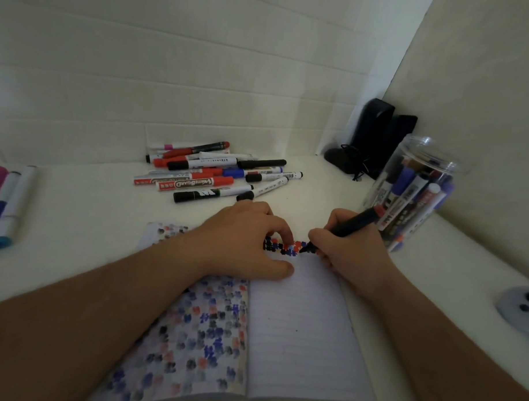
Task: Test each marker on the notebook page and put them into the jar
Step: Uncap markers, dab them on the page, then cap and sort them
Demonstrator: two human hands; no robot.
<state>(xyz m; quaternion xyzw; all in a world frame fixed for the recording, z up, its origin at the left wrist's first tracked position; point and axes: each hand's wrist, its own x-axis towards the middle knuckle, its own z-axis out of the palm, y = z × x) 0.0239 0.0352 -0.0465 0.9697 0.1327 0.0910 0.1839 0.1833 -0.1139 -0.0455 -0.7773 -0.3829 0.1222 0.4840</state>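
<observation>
Right hand (350, 251) has its fingers wrapped around a black marker with a red end (351, 226), tip down on the top edge of the open lined notebook (300, 330), right by a row of red, blue and black marks. Left hand (244, 238) rests on the page, fingers loosely curled, holding nothing. The clear plastic jar (413, 193) of markers stands just right; a loose marker pile (216, 171) lies further back on the white tabletop (85, 224).
</observation>
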